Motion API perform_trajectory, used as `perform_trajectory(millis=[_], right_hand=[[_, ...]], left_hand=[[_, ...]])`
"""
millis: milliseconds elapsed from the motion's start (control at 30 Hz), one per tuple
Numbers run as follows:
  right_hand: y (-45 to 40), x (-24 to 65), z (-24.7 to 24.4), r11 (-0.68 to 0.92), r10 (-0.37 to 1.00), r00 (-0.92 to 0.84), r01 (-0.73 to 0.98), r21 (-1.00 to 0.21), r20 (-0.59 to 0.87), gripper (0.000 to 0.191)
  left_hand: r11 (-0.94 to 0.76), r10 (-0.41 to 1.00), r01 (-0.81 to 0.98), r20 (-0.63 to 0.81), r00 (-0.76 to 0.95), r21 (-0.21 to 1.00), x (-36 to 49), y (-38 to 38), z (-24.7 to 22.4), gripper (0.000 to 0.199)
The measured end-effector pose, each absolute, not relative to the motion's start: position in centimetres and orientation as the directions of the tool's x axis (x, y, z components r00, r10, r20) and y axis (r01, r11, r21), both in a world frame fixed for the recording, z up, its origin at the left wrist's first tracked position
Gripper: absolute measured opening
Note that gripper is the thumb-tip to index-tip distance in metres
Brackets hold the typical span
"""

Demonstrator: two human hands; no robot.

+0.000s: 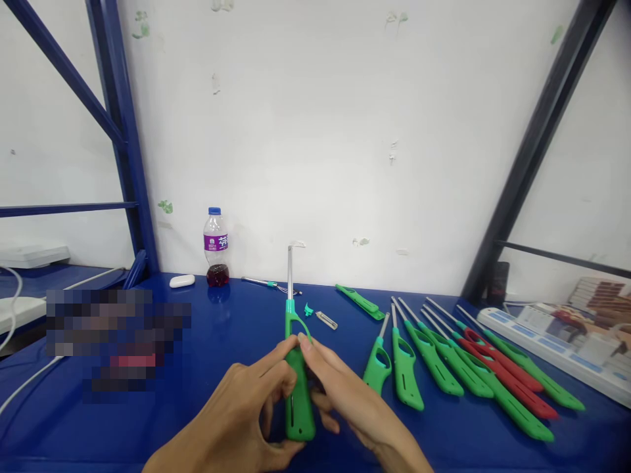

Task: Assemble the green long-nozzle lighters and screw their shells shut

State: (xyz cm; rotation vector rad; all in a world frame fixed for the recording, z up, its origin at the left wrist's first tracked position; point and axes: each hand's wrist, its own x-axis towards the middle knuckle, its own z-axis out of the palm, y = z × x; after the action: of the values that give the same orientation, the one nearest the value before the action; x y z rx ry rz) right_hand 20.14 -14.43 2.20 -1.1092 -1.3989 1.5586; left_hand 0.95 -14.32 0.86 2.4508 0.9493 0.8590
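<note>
**Left hand (246, 404) and right hand (348, 384) closed around a green plastic lighter with a slim silver metal barrel (302, 417)**

The left index and middle fingers are bent against the handle's left side, and the left thumb presses at its bottom end. The right thumb lies along the upper handle, its tip just beside the left index fingertip. The other right fingers curl behind the handle, partly hidden, so their exact contact cannot be told. The lighter's barrel points away towards the white wall (320, 131).

Just right of the held lighter's barrel, on the blue tabletop (211, 368), are a small turquoise plastic piece (308, 309) and a slim translucent plastic cartridge (327, 320). Beyond the barrel lies a thin metal tube with a turquoise collar (261, 282).

Farther to the held lighter's right, past a flat green plastic casing (362, 303), six green lighters (408, 381) and two red lighters (530, 391) lie fanned out. A long white power strip (557, 348) is beyond them.

Well to its left, near the wall, stand a clear plastic bottle with a purple label and dark red liquid (215, 243) and a rounded white case (182, 281).
</note>
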Motion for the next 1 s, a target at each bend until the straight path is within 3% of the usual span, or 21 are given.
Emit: perform_trajectory(millis=[400, 633, 800, 1000], right_hand=[[-14.1, 19.7, 1.9, -0.153, 0.934, -0.340, -0.114, -0.982, -0.107, 0.080], [-14.2, 19.5, 2.3, -0.159, 0.942, -0.307, -0.052, -0.986, -0.136, 0.082], [-14.1, 20.0, 2.1, -0.122, 0.949, -0.291, 0.027, -0.992, -0.124, 0.085], [-14.0, 20.2, 1.5, -0.139, 0.957, -0.250, 0.040, -0.990, -0.144, 0.097]], left_hand=[[-0.711, 0.698, 0.486, 0.428, 0.574, 0.508, 1.1, -13.8, 0.8, 0.030], [-0.688, 0.701, 0.458, 0.354, 0.619, 0.563, 1.2, -13.5, 0.8, 0.029], [-0.694, 0.709, 0.552, 0.302, 0.638, 0.462, 1.1, -13.8, 1.2, 0.035], [-0.642, 0.758, 0.615, 0.258, 0.599, 0.458, 1.2, -14.2, 1.8, 0.047]])
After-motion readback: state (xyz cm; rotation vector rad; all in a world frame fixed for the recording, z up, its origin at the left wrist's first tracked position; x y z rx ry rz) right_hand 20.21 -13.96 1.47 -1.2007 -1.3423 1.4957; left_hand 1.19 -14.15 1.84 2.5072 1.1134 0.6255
